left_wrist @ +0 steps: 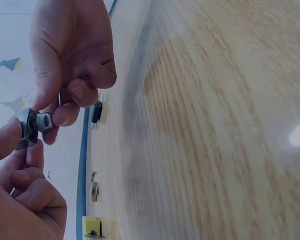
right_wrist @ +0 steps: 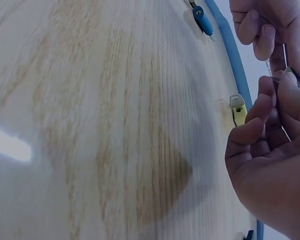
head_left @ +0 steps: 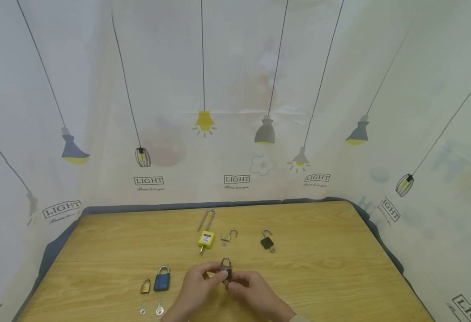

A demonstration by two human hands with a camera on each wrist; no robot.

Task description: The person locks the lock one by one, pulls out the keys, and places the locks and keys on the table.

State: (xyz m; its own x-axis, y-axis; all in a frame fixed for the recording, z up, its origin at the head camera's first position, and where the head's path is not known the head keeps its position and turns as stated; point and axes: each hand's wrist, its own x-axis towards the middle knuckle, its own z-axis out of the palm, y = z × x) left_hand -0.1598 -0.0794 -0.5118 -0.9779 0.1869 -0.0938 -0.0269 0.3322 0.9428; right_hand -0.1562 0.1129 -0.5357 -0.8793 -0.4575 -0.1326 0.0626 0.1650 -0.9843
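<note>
Trainee: Where is the padlock, and how is it held?

Operator: I view it at the lower centre of the head frame, raised off the surface [head_left: 332, 268], shackle up. The left hand [head_left: 198, 282] clamps its body [head_left: 229, 270] between thumb and fingers. The right hand [head_left: 256, 293] meets its lower end; its fingers appear pinched on the key [left_wrist: 42, 120], whose head shows in the left wrist view.

Trainee: What is the correct technique?

Operator: I judge the step in hand to be working the key. Hold the body still with the left fingers; move only the right. Keep the key in line with the lock; do not lever it sideways. Turn smoothly. If it binds, ease back, reseat it and repeat. I cannot tell how deeply it is seated.

Trainee: Any precautions?

Operator: I keep left fingers clear of the shackle, since it may spring. I also keep both wrists away from the blue padlock [head_left: 162, 281] and loose keys [head_left: 159, 308] at lower left, which a sleeve could sweep aside.
</note>
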